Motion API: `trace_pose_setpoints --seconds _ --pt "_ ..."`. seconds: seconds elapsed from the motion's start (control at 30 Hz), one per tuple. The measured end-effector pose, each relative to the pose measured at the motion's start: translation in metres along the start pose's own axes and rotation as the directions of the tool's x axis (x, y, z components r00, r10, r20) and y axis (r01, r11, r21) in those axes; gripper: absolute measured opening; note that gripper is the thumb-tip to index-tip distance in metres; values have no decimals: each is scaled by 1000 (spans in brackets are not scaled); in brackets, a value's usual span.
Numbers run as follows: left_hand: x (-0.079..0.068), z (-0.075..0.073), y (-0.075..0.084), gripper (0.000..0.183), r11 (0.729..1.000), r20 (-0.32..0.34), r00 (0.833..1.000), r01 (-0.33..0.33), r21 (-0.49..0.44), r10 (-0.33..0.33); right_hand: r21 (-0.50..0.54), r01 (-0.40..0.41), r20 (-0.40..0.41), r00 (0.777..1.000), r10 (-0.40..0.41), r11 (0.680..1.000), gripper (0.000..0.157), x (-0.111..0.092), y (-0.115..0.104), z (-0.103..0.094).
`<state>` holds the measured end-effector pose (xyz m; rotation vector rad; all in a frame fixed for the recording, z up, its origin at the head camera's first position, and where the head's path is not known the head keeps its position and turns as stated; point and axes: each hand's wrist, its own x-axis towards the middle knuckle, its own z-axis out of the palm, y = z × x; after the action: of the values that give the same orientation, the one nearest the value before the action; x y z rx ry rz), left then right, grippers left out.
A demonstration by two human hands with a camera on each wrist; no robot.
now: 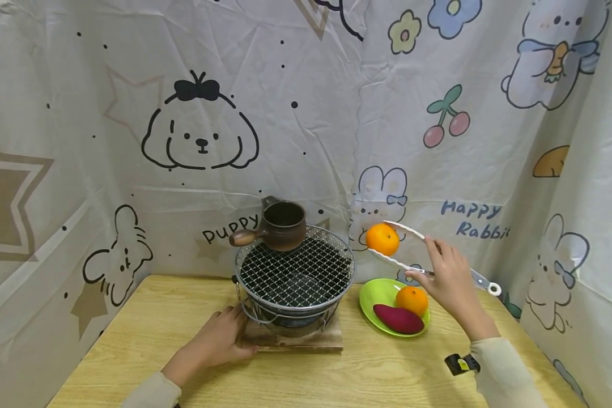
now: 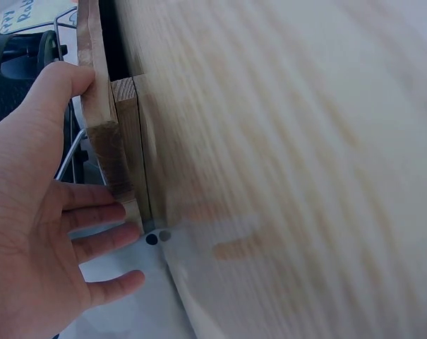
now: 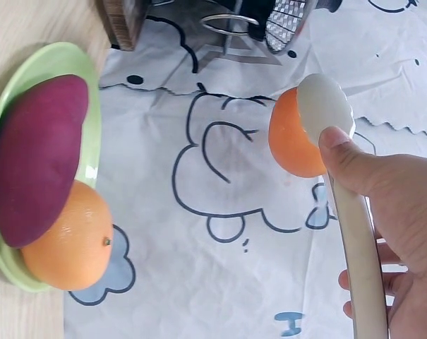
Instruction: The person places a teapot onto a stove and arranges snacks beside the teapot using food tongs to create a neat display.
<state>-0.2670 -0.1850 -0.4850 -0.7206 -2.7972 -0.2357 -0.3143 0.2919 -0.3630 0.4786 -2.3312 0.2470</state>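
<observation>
My right hand (image 1: 449, 280) grips a pair of tongs (image 1: 408, 229) with scalloped white tips. Held between the tips, an orange (image 1: 382, 239) hangs in the air to the right of a round grill (image 1: 296, 277) with a wire mesh top. In the right wrist view, my thumb presses on one tong arm (image 3: 358, 261), and its tip covers part of the orange (image 3: 285, 138). My left hand (image 1: 219, 337) rests against the left front corner of the wooden board (image 1: 306, 340) under the grill. Its fingers look mostly straight and spread in the left wrist view, touching the board's edge (image 2: 104, 148).
On the mesh, toward the back, stands a brown side-handled pot (image 1: 284, 229). A green plate (image 1: 372, 292) right of the grill bears a purple sweet potato (image 1: 398, 319) and a second orange (image 1: 412, 300). Printed cloth (image 1: 306, 141) hangs around the wooden table (image 1: 367, 379).
</observation>
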Motion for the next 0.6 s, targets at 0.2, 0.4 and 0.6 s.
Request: trace_pose_setpoints --seconds 0.2,0.4,0.6 --pt "0 -2 0 93 1000 -3 1000 1 5 -1 28 -8 14 1000 7 1000 92 6 -3 -7" --pt "-1 -1 0 94 1000 -12 1000 -6 12 6 56 -7 24 1000 5 998 91 12 -7 -13" --pt "-1 -1 0 92 1000 -5 1000 1 3 -1 89 14 27 1000 -16 996 89 21 -14 -18"
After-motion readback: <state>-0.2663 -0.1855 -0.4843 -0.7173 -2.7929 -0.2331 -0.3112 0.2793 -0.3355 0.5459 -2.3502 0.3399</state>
